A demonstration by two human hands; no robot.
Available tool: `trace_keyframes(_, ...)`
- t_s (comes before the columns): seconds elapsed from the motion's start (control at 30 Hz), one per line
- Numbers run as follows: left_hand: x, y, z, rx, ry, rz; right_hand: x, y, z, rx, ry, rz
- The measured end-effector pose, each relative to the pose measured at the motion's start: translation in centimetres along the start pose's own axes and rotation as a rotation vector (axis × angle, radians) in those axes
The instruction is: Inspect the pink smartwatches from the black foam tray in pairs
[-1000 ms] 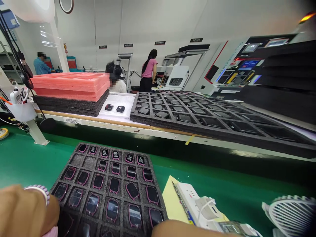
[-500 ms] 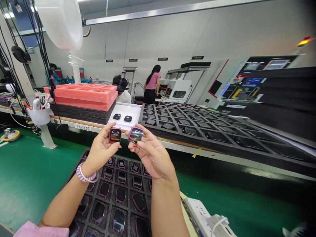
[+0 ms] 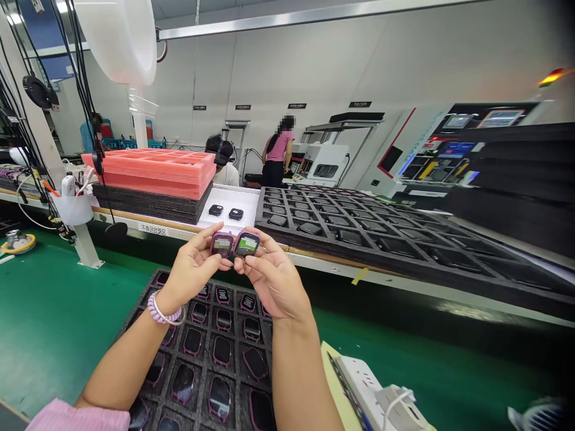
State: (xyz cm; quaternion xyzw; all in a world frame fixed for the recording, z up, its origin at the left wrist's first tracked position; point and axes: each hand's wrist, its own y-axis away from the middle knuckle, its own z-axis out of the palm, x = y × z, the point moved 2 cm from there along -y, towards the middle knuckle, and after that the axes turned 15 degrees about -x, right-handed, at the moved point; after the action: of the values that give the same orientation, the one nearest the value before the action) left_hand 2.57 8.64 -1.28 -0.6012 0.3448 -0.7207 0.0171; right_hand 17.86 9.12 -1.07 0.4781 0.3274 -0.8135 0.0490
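Observation:
My left hand (image 3: 193,269) grips a purple-framed smartwatch (image 3: 222,244) between thumb and fingers, its screen lit and facing me. Close beside it, my right hand (image 3: 274,272) pinches a second smartwatch (image 3: 247,244), also with a lit screen showing a green patch. The two watches are held side by side, nearly touching, above the far edge of a black foam tray (image 3: 204,383). Several purple-framed watches without straps lie in the tray's compartments, and a few in the far row show lit text. My forearms cover part of the tray.
On the shelf ahead stand stacked pink foam trays (image 3: 153,173), a white tray (image 3: 224,200) with two small black devices, and a large black foam tray (image 3: 336,239) of dark pieces. A power strip (image 3: 363,383) lies at right. Two people are in the background.
Both hands have brought the watches closer together, the left one moving right. The screens now show a larger green area than before.

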Motion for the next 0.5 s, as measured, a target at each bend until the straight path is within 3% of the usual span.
trace_keyframes(0.5, 0.02, 0.07, 0.10, 0.027, -0.022, -0.064, 0.88, -0.43, -0.37, 0.075, 0.035, -0.030)
